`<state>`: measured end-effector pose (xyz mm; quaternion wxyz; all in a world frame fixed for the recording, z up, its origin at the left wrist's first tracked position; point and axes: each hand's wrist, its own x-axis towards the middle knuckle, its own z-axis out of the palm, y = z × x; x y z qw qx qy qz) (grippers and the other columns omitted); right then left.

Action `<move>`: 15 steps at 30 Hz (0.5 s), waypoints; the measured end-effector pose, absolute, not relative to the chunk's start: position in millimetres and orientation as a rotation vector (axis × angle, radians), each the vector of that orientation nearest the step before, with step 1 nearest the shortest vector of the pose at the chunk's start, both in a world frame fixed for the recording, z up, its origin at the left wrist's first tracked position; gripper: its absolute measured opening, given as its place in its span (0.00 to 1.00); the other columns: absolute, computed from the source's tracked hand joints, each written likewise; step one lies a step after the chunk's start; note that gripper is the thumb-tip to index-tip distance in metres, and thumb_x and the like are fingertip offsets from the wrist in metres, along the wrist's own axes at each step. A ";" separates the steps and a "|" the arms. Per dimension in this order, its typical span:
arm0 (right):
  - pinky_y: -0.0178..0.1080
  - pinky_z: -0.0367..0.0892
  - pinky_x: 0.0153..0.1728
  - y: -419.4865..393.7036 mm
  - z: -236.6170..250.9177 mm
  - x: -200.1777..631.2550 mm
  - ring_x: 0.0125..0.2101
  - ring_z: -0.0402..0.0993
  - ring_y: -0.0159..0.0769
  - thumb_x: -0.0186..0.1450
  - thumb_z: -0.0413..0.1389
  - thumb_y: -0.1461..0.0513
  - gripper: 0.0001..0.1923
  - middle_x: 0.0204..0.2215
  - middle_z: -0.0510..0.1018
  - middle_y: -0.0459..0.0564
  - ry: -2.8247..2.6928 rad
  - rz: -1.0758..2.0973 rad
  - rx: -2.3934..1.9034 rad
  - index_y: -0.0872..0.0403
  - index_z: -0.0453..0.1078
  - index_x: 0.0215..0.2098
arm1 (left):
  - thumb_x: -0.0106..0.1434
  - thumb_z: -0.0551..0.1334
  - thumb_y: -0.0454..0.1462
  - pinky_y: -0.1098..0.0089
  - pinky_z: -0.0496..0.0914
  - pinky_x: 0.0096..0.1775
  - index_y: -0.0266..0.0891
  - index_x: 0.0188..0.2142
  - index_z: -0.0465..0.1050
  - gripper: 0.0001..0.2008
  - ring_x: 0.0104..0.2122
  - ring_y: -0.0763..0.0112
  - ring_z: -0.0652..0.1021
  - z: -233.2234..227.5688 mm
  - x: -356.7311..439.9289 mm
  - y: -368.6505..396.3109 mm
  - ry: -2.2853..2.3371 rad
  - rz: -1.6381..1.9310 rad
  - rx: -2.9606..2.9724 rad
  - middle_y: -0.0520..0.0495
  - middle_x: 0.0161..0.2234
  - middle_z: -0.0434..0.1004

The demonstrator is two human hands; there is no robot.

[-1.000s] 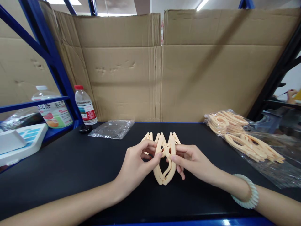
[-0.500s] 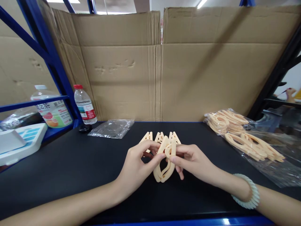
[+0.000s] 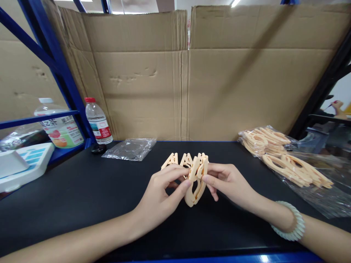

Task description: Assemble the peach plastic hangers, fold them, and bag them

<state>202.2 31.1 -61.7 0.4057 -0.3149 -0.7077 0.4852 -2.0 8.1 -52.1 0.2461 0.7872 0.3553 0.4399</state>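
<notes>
Both hands, left hand [image 3: 160,193] and right hand [image 3: 227,182], are pinching the peach plastic clip [image 3: 195,188] shut, now turned edge-on above the black desk [image 3: 82,190], its halves apparently seating together.

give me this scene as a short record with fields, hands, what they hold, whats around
left hand: pinches the clips
right hand: pinches the same clips from the other side
clips: peach plastic, bunched, upright on the black table
right side: bagged clips
left side: empty bag, bottle
behind: cardboard
</notes>
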 end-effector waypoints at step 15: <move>0.29 0.65 0.17 29.3 -61.9 202.6 0.17 0.64 0.23 0.62 0.57 0.54 0.13 0.22 0.71 0.44 -1.821 1.142 -0.797 0.58 0.74 0.31 | 0.62 0.61 0.36 0.73 0.75 0.36 0.42 0.46 0.76 0.13 0.35 0.69 0.80 -53.1 -3.1 9.6 0.991 1.178 1.968 0.48 0.41 0.80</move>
